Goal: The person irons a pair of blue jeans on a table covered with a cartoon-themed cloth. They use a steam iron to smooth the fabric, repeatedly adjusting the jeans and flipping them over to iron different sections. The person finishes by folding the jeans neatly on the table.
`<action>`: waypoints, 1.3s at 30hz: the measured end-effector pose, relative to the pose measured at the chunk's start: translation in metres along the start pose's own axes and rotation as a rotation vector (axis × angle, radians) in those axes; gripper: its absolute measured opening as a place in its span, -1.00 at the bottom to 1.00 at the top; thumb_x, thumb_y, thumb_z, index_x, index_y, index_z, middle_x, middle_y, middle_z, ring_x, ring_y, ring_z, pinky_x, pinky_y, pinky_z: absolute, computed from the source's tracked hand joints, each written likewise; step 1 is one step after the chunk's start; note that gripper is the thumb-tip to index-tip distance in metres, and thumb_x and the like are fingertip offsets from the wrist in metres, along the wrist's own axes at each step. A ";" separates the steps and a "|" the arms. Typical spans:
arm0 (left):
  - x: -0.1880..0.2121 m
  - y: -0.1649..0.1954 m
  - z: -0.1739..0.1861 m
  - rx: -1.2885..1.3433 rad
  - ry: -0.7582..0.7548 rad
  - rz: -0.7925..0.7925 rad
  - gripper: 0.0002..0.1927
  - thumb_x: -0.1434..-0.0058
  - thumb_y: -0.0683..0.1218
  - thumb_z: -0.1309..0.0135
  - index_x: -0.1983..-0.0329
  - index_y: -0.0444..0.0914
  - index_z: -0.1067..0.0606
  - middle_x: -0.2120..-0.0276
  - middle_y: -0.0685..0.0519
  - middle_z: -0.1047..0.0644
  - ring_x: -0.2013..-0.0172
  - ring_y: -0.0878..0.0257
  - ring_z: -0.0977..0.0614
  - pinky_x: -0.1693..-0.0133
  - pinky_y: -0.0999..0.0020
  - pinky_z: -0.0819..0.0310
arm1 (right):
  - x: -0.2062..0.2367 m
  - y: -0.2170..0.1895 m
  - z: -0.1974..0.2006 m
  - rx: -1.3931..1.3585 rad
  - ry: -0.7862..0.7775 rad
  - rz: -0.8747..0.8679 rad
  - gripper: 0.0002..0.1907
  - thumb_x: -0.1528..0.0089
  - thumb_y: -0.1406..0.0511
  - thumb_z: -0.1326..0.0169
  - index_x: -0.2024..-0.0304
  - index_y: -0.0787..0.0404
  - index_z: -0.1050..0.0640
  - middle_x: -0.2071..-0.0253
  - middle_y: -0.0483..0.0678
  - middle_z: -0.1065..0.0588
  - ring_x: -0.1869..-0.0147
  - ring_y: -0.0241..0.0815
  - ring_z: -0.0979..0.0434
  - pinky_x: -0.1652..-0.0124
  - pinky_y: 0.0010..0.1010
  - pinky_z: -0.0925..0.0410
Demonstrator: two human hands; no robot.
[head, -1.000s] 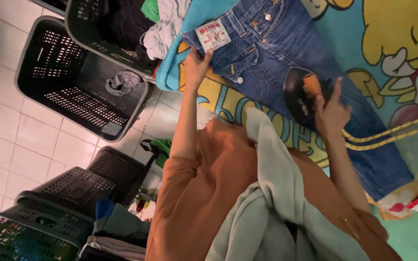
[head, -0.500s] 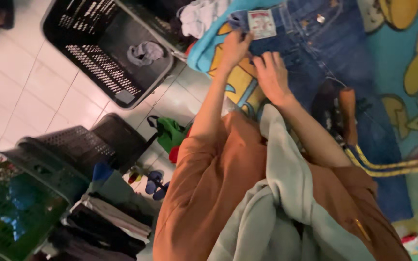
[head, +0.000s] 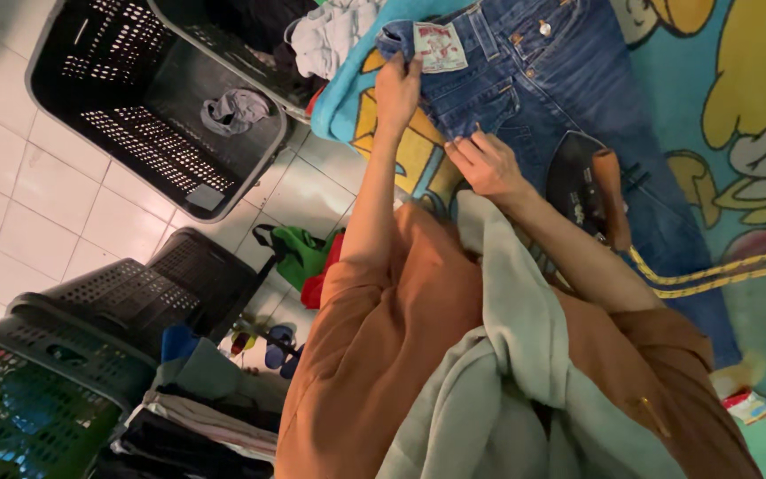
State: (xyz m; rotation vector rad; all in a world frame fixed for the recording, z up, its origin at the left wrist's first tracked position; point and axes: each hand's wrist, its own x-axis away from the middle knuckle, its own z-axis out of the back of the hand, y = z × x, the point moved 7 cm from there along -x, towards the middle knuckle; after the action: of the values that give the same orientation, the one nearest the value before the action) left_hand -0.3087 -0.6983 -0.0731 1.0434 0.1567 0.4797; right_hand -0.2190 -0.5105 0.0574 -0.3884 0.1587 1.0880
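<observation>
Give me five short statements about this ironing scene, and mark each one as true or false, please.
1. The left hand grips the waistband of the blue jeans. True.
2. The right hand holds the iron. False: the right hand lies flat on the jeans, and the iron stands apart beside it.
3. The black laundry basket on the tiled floor is packed full. False: only one small grey garment lies in it.
4. A yellow cord runs across the cartoon-printed cover. True.
5. The jeans are folded into a neat square. False: they lie spread out.
</observation>
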 end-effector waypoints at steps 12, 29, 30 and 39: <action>0.066 0.012 0.007 0.043 0.029 0.166 -0.43 -0.19 0.26 -0.22 0.21 -0.36 -0.45 0.49 -0.14 -0.59 0.48 -0.02 -0.64 0.37 0.12 -0.48 | 0.067 0.057 0.016 -0.467 0.253 -0.972 -0.73 -0.30 0.33 -0.29 0.06 0.30 -0.50 0.37 -0.05 -0.49 0.38 -0.18 -0.50 0.33 -0.32 -0.37; 0.123 0.007 -0.033 0.230 0.085 0.094 -0.54 -0.41 -0.08 -0.11 -0.25 -0.40 -0.29 -0.01 -0.29 -0.56 0.00 -0.16 -0.62 -0.05 0.10 -0.47 | 0.029 0.118 0.017 -0.387 0.310 -0.992 -0.72 -0.19 0.34 -0.35 0.20 0.31 -0.50 0.37 0.08 -0.60 0.30 -0.03 -0.66 0.26 -0.26 -0.48; 0.122 0.017 -0.027 0.237 0.111 0.018 -0.44 -0.43 -0.07 -0.11 -0.36 -0.43 -0.22 -0.15 -0.35 -0.49 -0.12 -0.21 -0.57 -0.15 0.08 -0.41 | 0.023 0.116 0.022 -0.359 0.336 -0.927 -0.73 -0.18 0.36 -0.33 0.19 0.31 -0.50 0.32 0.09 -0.60 0.25 0.01 -0.67 0.23 -0.25 -0.49; 0.094 0.039 -0.018 0.351 -0.005 0.101 -0.26 -0.20 -0.14 -0.22 -0.38 -0.38 -0.17 -0.17 -0.31 -0.47 -0.18 -0.15 -0.52 -0.21 0.13 -0.33 | 0.009 0.108 0.029 0.003 0.035 -0.981 -0.87 -0.26 0.32 -0.17 0.15 0.18 -0.54 0.19 0.12 -0.51 0.22 0.25 -0.58 0.28 0.04 -0.42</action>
State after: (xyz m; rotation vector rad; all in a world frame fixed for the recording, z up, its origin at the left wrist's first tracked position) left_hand -0.2438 -0.6255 -0.0394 1.4004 0.1889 0.5528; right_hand -0.3124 -0.4484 0.0561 -0.4120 -0.0107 0.1141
